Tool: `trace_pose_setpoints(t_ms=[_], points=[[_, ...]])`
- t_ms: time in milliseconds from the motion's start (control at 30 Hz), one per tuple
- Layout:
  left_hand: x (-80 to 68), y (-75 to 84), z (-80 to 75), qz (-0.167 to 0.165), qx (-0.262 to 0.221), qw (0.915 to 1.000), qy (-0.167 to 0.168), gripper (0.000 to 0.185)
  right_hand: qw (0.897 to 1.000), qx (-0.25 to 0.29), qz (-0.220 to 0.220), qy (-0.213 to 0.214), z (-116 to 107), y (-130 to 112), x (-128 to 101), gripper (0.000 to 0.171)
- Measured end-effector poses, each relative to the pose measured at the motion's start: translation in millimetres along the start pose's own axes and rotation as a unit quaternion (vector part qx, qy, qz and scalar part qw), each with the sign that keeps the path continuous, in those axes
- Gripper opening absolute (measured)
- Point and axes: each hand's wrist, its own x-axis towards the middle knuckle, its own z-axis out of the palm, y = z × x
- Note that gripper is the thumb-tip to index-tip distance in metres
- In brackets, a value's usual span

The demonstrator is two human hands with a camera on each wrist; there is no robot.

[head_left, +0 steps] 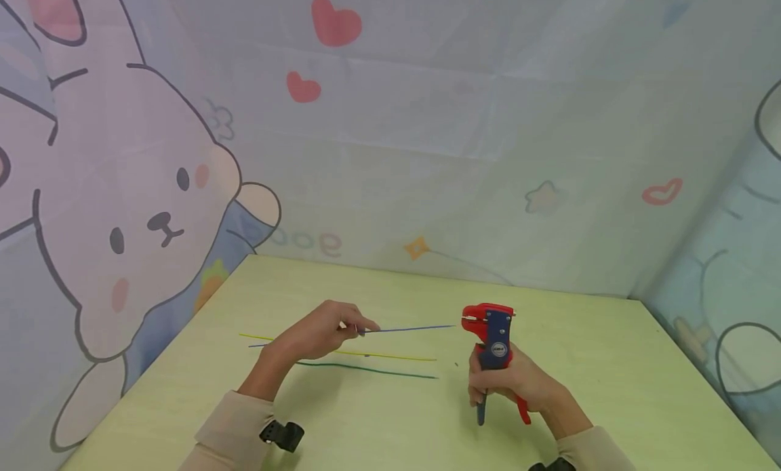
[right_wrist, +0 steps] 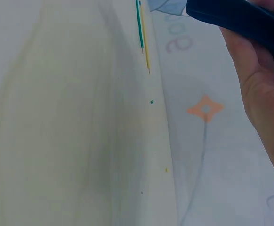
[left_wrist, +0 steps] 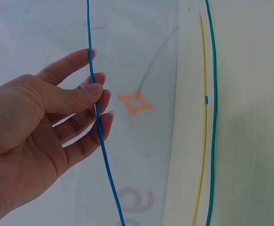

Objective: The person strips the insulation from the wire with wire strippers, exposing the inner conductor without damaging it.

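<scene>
Pinching a blue wire (head_left: pixel 405 329) beside a raised wire stripper (head_left: pixel 493 349).
The left hand (head_left: pixel 317 335) pinches the wire between thumb and fingers, lifted off the table (head_left: pixel 610 362); a yellow wire (head_left: pixel 390 355) and green wire (head_left: pixel 366 369) lie just below it (side by side). The right hand (head_left: pixel 518 386) is wrapped round the stripper's handles, its head near the wire's free end.

The head camera looks down from far; both wrist cameras sit close, sharing the pale green worktop (head_left: pixel 390 417) edge.
</scene>
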Motion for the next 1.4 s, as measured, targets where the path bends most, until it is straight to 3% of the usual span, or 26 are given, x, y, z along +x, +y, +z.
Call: trace_pose_setpoints(t_ms=[167, 300, 400, 533, 800, 1400], points=[[-0.2, 0.2, 1.8, -0.013, 0.014, 0.9996, -0.019, 0.043, 1.0, 0.009, -0.001, -0.007, -0.5, -1.2, 0.4, 0.007], [0.1, -2.1, 6.3, -0.006, 0.038, 0.9979, -0.053, 0.048, 1.0, 0.008, 0.006, -0.005, -0.5, -1.3, 0.7, 0.004], [1.2, -3.8, 11.5, -0.018, 0.036, 0.9963, -0.076, 0.051, 1.0, 0.006, 0.007, -0.004, -1.2, -0.9, 0.3, 0.004], [3.0, -6.5, 19.2, -0.038, 0.031, 0.9937, -0.1, 0.044, 1.0, 0.006, 0.005, -0.005, -2.4, -0.5, -0.5, 0.004], [2.3, -14.2, 29.2, -0.043, 0.061, 0.9868, -0.144, 0.033, 1.0, 0.005, 0.005, -0.008, -5.3, 0.0, -1.2, 0.004], [-0.7, -11.6, 33.8, -0.079, 0.088, 0.9805, -0.157, 0.033, 1.0, -0.001, 0.014, -0.011, -5.9, 0.8, -1.6, 0.008]])
